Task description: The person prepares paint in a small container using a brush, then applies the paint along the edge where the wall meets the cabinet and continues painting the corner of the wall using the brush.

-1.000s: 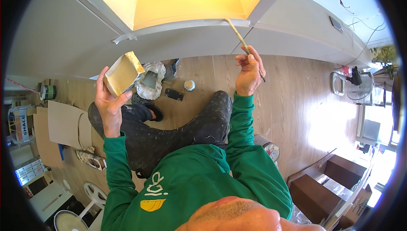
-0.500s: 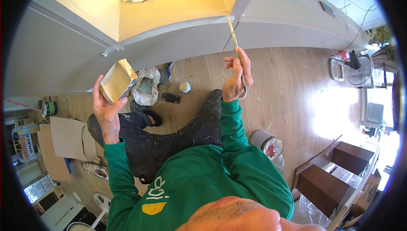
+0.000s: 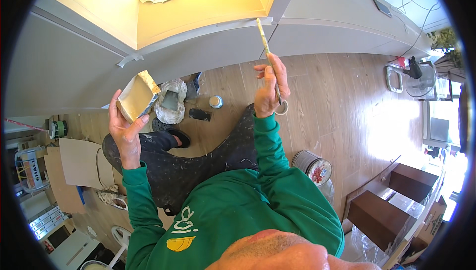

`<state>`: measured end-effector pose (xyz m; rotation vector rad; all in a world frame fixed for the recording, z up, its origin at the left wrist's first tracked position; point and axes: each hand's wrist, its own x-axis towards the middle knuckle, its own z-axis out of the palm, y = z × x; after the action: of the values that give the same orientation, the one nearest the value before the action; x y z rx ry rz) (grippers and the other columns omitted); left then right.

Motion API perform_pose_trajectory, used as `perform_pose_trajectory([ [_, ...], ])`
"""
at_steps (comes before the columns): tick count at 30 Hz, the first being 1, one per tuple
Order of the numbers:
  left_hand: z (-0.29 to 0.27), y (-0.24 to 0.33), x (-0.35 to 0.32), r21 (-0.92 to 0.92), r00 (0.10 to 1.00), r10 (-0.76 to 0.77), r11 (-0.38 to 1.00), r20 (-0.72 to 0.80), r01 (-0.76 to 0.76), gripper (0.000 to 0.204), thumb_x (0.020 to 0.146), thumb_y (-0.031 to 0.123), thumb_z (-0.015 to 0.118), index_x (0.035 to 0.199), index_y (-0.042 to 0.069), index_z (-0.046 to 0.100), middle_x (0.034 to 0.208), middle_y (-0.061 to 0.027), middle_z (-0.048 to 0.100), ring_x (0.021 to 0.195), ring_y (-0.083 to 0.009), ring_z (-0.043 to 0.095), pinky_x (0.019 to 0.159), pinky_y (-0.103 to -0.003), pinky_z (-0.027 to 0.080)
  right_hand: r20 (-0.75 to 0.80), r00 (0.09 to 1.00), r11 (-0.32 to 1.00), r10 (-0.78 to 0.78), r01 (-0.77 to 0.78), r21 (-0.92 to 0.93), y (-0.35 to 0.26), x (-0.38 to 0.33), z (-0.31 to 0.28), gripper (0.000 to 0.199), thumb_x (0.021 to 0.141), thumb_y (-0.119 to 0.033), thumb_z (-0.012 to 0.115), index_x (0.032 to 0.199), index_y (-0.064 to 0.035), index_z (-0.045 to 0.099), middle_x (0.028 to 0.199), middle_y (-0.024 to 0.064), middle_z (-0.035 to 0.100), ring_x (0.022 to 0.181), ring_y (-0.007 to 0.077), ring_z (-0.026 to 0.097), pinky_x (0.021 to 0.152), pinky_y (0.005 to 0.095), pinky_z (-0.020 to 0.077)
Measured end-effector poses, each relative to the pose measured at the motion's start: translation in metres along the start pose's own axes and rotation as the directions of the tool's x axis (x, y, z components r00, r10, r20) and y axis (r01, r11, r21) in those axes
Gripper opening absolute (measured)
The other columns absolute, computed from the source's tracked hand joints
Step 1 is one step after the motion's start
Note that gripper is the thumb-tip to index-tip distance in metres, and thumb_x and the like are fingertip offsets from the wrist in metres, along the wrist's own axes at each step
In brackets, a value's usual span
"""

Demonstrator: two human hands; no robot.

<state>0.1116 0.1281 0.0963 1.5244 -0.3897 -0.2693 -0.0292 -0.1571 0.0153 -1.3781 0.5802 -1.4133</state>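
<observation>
My left hand (image 3: pixel 127 138) grips a cut-open carton (image 3: pixel 135 100) from its side, thumb at the lower rim; cream-yellow paint coats its inside. In my right hand (image 3: pixel 271 89) is a slim paintbrush (image 3: pixel 263 36), held upright between thumb and fingers. Its yellow-smeared tip is at the front edge of a brightly lit yellow niche (image 3: pixel 198 17); I cannot tell whether it touches. Masking tape (image 3: pixel 213 24) runs along that grey edge, and a loose tape end (image 3: pixel 130 60) hangs at the corner. A pale ring (image 3: pixel 282 108) shows just below my right hand.
On the wooden floor ahead lie a plastic-wrapped tray (image 3: pixel 171 101), a dark phone-like slab (image 3: pixel 200 115) and a small jar (image 3: pixel 216 102). A metal can (image 3: pixel 311 165) stands to my right, near brown boxes (image 3: pixel 382 218). Cardboard sheets (image 3: pixel 87 163) lie at left.
My right hand and the paintbrush have shifted slightly left along the niche edge. More of the pale ring now shows. My left hand and the carton have hardly moved.
</observation>
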Motion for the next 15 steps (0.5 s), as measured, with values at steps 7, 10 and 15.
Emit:
perform_pose_trajectory([
  [7, 0.001, -0.004, 0.001, -0.009, 1.0, -0.01, 1.0, 0.004, 0.01, 0.087, 0.068, -0.007, 0.07, 0.147, 0.002, 0.035, 0.133, -0.0139, 0.052, 0.121, -0.0233, 0.054, 0.096, -0.033, 0.049, -0.049, 0.998, 0.999, 0.031, -0.031, 0.016, 0.002, 0.008, -0.006, 0.032, 0.093, 0.0, 0.049, 0.119, 0.0031, 0.066, 0.122, 0.0172, 0.062, 0.079, 0.0171, 0.067, 0.063, 0.0259, 0.049],
  [10, 0.002, -0.004, 0.001, -0.028, 1.0, -0.015, 0.999, 0.005, 0.015, 0.087, 0.068, -0.008, 0.07, 0.147, 0.002, 0.036, 0.133, -0.0137, 0.052, 0.122, -0.023, 0.053, 0.099, -0.033, 0.047, -0.026, 0.999, 0.999, 0.028, -0.027, 0.034, 0.003, 0.006, -0.001, 0.032, 0.093, 0.001, 0.049, 0.119, 0.0033, 0.066, 0.121, 0.0166, 0.063, 0.078, 0.0164, 0.066, 0.063, 0.0263, 0.0486],
  [15, -0.007, -0.007, 0.0, -0.027, 1.0, -0.021, 0.999, 0.0, 0.021, 0.087, 0.068, -0.008, 0.071, 0.147, 0.001, 0.036, 0.133, -0.0133, 0.052, 0.122, -0.023, 0.053, 0.1, -0.033, 0.046, 0.034, 0.998, 0.998, 0.051, -0.053, 0.036, 0.0, -0.008, 0.013, 0.032, 0.092, 0.002, 0.05, 0.12, 0.0031, 0.066, 0.12, 0.0163, 0.063, 0.079, 0.0164, 0.065, 0.065, 0.0263, 0.0492],
])
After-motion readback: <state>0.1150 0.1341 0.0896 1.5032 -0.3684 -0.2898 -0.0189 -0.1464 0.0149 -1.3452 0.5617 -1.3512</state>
